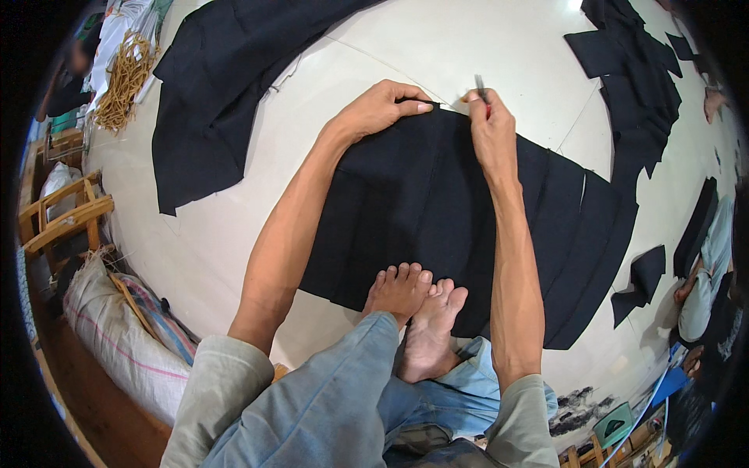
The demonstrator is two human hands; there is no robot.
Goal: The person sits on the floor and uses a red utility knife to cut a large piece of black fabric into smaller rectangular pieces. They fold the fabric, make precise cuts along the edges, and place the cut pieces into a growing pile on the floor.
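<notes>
A stack of dark navy fabric pieces [413, 203] lies on the pale floor in front of me, fanned out to the right, with my bare feet resting on its near edge. My left hand [382, 108] presses flat on the far edge of the top piece, fingers pinching the cloth. My right hand [490, 125] is closed around a small metal tool with a red part [482, 92], its tip at the fabric's far edge, right beside the left fingertips.
A large dark cloth piece [211, 93] is spread at the far left, more dark cut pieces [640, 86] at the far right. A tan fibre bundle [125, 78], wooden frames [66, 214] and a stuffed sack [117, 335] line the left. Another person [702, 281] sits at right.
</notes>
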